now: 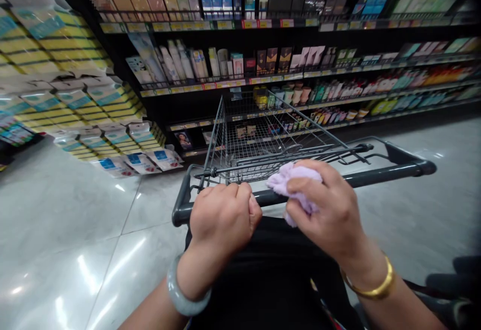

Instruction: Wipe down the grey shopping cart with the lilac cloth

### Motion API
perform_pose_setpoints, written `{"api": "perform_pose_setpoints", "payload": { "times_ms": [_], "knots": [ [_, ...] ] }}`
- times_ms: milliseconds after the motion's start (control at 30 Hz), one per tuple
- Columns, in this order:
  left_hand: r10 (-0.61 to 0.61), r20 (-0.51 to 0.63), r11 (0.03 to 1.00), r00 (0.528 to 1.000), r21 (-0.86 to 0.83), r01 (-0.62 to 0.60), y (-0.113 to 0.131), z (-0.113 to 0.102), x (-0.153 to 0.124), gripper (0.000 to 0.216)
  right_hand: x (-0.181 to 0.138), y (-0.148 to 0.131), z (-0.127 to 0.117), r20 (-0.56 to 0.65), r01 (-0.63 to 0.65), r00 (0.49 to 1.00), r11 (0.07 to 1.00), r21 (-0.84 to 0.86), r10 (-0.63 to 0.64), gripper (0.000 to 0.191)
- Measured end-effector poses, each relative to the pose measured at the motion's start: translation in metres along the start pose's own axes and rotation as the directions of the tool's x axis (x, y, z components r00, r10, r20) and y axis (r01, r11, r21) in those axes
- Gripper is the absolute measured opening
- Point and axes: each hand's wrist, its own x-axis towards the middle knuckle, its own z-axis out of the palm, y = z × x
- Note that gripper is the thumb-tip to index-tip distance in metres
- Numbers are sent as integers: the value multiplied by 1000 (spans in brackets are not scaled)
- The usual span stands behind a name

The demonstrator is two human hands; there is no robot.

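My left hand (pixel 223 214) is wrapped round the dark grey handlebar (pixel 383 173) of a shopping cart, left of its middle. A crumpled pale purple cloth (pixel 296 182) is bunched in my right hand (pixel 330 207), its fingers closed round it at the bar's middle. Part of the cloth lies over the bar. Ahead of the handle stretches the cart's wire basket (pixel 255 139), with shelves visible through its mesh.
Shelves (pixel 263 79) of boxed and bottled goods run across the front, close to the cart. At the left hang yellow-and-black packs (pixel 63 104) and white-and-blue bags (pixel 139 163). Shiny grey floor (pixel 86 229) lies on both sides.
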Motion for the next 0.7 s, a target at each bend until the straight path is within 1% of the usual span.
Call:
{"api": "perform_pose_setpoints", "payload": {
  "times_ms": [67,133,200,267,333,367,400,433,500,567,600,633,700],
  "knots": [
    [-12,5,1000,1000,-8,12,2,0,1,24,6,3,1,-14,-74,997,990,-121,73,20],
    [-24,5,1000,1000,-15,24,3,0,1,25,9,-2,8,-22,-91,996,979,-180,88,20],
    [-26,4,999,1000,-25,26,3,0,1,26,7,-12,17,-33,-20,999,988,-153,15,23],
    [-21,3,999,1000,-39,21,2,1,0,26,-2,-20,22,-52,102,993,992,-68,-106,26],
    [-18,1,999,1000,-50,19,0,2,-1,26,-13,-20,21,-57,208,977,978,21,-206,27],
    [-20,-1,998,1000,-51,20,0,2,-1,26,-19,-17,18,-58,230,972,972,45,-228,27],
    [-22,-3,998,1000,-52,22,0,3,-2,26,-23,-13,15,-64,230,972,972,43,-227,27],
    [-23,-6,998,1000,-53,22,0,3,-2,26,-25,-7,11,-73,204,977,979,14,-202,28],
    [-25,-15,998,1000,-57,24,1,4,-2,26,-26,3,5,-123,96,987,991,-93,-107,29],
    [-31,-22,998,999,-63,29,2,4,-2,26,-21,7,4,-179,-1,983,987,-159,-28,31],
    [-34,-24,997,999,-66,32,2,4,-2,26,-19,5,5,-185,-11,982,988,-155,-18,32],
    [-36,-23,997,999,-68,35,2,4,-2,26,-17,0,7,-172,15,984,991,-132,-38,33],
    [-35,-16,997,999,-76,34,1,3,-2,26,-17,-10,12,-95,129,987,991,-34,-131,33]
  ]
}}
